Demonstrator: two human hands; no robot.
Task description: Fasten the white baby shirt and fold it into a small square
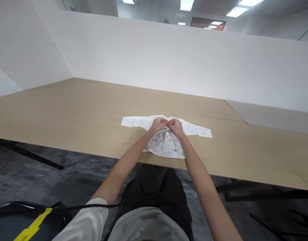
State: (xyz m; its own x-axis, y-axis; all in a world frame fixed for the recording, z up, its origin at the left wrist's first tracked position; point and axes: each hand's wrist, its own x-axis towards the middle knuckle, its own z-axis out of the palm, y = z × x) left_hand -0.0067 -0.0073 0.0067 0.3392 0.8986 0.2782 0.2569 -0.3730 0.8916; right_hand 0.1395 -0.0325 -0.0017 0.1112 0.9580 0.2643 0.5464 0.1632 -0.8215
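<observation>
Grey shirt (147, 226), then hands (159, 125) (176, 127) in a pinch on a printed top (155, 142), long axis crosswise, hem (166, 155) nearward

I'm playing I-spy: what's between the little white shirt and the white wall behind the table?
In the head view, only tan tabletop lies between the shirt and the wall, with a thin seam running across it.

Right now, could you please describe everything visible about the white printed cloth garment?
The white printed cloth garment looks thin and soft, with scattered motifs. It lies on the tan wood-grain table, sleeves spread sideways, hem toward the camera. Its front is rumpled; the left hand and right hand pinch its upper part.
</observation>
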